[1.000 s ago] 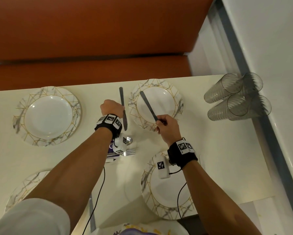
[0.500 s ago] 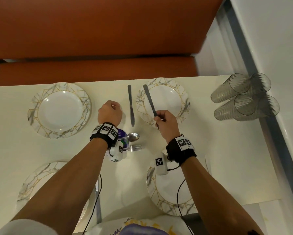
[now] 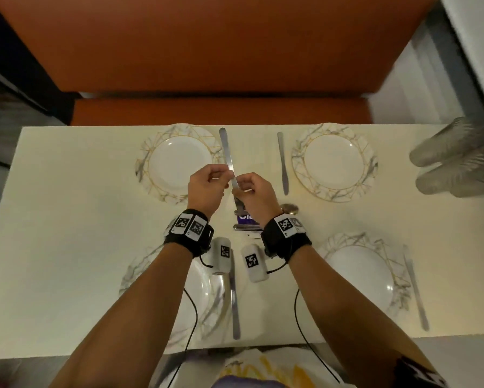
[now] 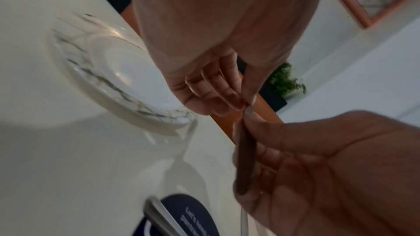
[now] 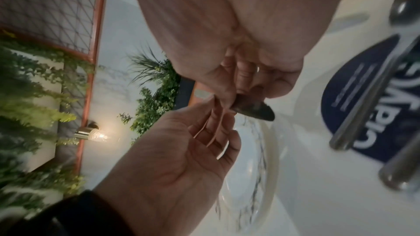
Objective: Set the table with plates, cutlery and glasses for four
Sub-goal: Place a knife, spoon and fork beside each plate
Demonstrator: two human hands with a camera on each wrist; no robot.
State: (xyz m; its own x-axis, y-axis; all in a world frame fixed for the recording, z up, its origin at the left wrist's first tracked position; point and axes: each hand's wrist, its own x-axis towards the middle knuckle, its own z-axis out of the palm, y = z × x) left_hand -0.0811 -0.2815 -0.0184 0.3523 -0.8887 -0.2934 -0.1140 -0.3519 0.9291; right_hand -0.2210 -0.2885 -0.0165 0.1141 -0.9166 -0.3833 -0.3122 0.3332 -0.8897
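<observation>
Four marble-rimmed plates are set out on the cream table in the head view: far left [image 3: 145, 169], far right [image 3: 369, 169], near left [image 3: 129, 278], near right [image 3: 397, 289]. Both hands meet on one table knife [image 3: 227, 152], raised beside the far left plate with its blade pointing away. My right hand [image 3: 239, 189] grips its handle. My left hand [image 3: 227, 176] pinches the knife just above that grip. In the left wrist view the knife [image 4: 244, 150] is seen edge-on. Three more knives lie flat beside the far right plate [image 3: 283, 163], the near left plate [image 3: 235, 309] and the near right plate [image 3: 416, 289].
Loose cutlery and a spoon [image 3: 290, 209] lie on a blue card [image 3: 246, 219] at the table's middle, under my wrists. Clear ribbed glasses [image 3: 456, 158] lie on their sides at the far right edge. An orange bench [image 3: 207, 107] runs along the far side.
My left hand let go of a knife beside the far right plate. My right hand carried its knife leftward to the far left plate, and my left hand came up to pinch it.
</observation>
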